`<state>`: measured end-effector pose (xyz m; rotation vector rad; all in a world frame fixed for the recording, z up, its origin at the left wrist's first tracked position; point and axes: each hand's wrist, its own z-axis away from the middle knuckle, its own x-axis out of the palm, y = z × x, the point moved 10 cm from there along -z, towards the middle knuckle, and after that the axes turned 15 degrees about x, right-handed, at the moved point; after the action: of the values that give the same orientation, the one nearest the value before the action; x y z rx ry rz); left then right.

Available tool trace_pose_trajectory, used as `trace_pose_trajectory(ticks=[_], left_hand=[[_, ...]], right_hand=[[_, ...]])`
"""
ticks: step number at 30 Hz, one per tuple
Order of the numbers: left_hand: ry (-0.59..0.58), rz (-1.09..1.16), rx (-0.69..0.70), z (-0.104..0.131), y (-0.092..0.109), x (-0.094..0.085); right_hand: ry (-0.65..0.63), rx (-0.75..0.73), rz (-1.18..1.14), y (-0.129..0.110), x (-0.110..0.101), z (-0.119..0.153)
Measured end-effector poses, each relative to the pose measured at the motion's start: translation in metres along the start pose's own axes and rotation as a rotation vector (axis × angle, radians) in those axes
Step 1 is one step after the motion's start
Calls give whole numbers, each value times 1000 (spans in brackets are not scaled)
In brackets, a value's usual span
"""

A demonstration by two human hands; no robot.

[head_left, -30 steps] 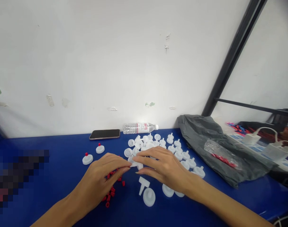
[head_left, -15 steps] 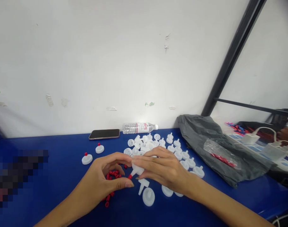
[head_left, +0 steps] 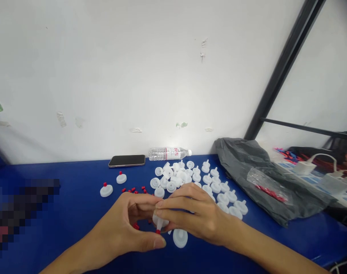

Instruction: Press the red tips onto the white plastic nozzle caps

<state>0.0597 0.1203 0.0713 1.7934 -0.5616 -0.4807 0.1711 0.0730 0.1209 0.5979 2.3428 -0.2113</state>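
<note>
Between my two hands is a white plastic nozzle cap [head_left: 161,220], its spout tilted down toward me with a small red tip cap [head_left: 158,231] on the end. My right hand [head_left: 198,211] grips the nozzle cap's round base from the right, fingers bent over it. My left hand [head_left: 133,222] curls around the other side, its fingertips at the base and its thumb beside the red tip. Loose red tip caps [head_left: 136,226] lie under and behind my left hand, partly hidden. Close below my right hand, another white nozzle cap [head_left: 180,238] rests on the blue table.
Many white nozzle caps [head_left: 179,178] are heaped beyond my hands. Two red-tipped ones [head_left: 106,190] stand at left. A phone [head_left: 127,160] and a clear bottle [head_left: 169,153] lie by the wall. A grey plastic bag [head_left: 265,186] and power strips [head_left: 300,177] are at right.
Both hands have come slightly lower and nearer to me with the nozzle cap. Its spout has turned from pointing left to pointing more downward. More loose red caps show behind my left hand.
</note>
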Motion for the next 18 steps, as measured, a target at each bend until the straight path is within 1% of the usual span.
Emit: trace_pose_trajectory(ticks=[4, 7, 13, 18], left_hand=[[-20, 10, -3, 0, 1, 3], [-10, -14, -8, 1, 0, 2], [-26, -91, -59, 5, -9, -3], [-49, -92, -50, 5, -7, -4]], right_hand=[[50, -27, -20, -8, -10, -5], [68, -18, -52, -10, -15, -10], [55, -14, -113, -9, -13, -10], [34, -8, -65, -9, -6, -5]])
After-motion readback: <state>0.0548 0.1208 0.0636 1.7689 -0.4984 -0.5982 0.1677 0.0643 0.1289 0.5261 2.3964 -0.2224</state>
